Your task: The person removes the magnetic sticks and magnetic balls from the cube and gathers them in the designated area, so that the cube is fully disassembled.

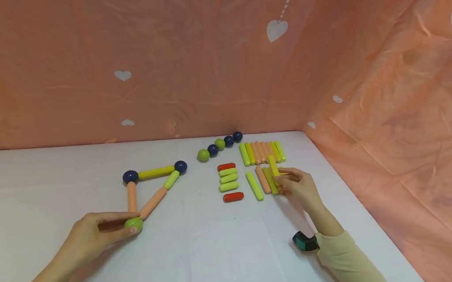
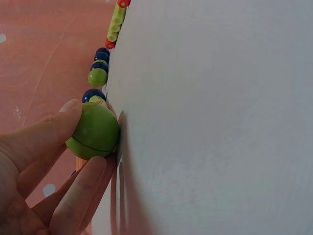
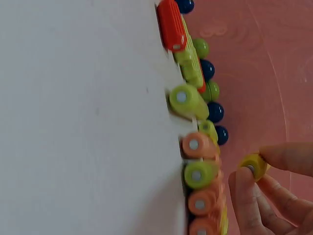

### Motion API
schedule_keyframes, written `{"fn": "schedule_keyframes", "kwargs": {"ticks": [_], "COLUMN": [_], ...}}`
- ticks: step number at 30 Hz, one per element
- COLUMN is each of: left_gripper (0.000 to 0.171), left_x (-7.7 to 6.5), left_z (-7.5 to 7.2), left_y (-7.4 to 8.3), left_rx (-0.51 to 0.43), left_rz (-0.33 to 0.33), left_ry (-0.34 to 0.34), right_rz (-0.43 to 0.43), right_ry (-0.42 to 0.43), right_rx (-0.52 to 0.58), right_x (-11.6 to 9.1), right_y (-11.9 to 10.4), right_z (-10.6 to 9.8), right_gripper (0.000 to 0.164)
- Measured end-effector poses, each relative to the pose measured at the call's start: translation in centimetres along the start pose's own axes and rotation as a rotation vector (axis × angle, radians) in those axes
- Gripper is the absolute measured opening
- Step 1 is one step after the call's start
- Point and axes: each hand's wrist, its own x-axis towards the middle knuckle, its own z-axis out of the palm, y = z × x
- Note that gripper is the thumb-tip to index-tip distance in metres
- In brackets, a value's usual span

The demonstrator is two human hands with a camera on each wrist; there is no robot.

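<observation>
My left hand (image 1: 90, 236) pinches a green ball (image 1: 134, 224) between thumb and fingers at the near corner of a shape of magnetic sticks and balls. Two dark blue balls (image 1: 130, 177) form its far corners, joined by a yellow stick (image 1: 156, 172). An orange stick (image 1: 132, 197) makes the left side; another orange stick (image 1: 153, 203) and a short green stick (image 1: 171, 180) make the right side. My right hand (image 1: 302, 191) pinches a yellow stick (image 1: 272, 166), raised above a row of sticks; its metal tip shows in the right wrist view.
Farther back lies a second row of green, yellow and orange sticks (image 1: 262, 152). Left of the rows are short green sticks (image 1: 228, 179) between two red sticks (image 1: 233, 196). A line of green and blue balls (image 1: 220, 144) lies near the orange cloth backdrop (image 1: 189, 73).
</observation>
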Motion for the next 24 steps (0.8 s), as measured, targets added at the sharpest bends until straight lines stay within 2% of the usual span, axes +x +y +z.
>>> {"fn": "schedule_keyframes", "kwargs": {"ticks": [9,17,24], "left_gripper": [0.041,0.044,0.045], "left_x": [0.1,0.2,0.2], "left_z": [0.0,0.0,0.1], "left_y": [-0.1,-0.1,-0.1], "left_rx": [-0.01,-0.019,-0.026], "left_rz": [0.001,-0.031,-0.038], "left_ry": [0.005,-0.009,-0.015], "right_rz": [0.013,0.082,0.137], "right_ry": [0.045,0.066,0.049], "right_rx": [-0.068,-0.115,-0.255], "right_x": [0.7,1.1,1.0], "right_y": [1.3,2.0,3.0], "right_z": [-2.3,-4.0,-4.5], "right_gripper": [0.041,0.045,0.046]}}
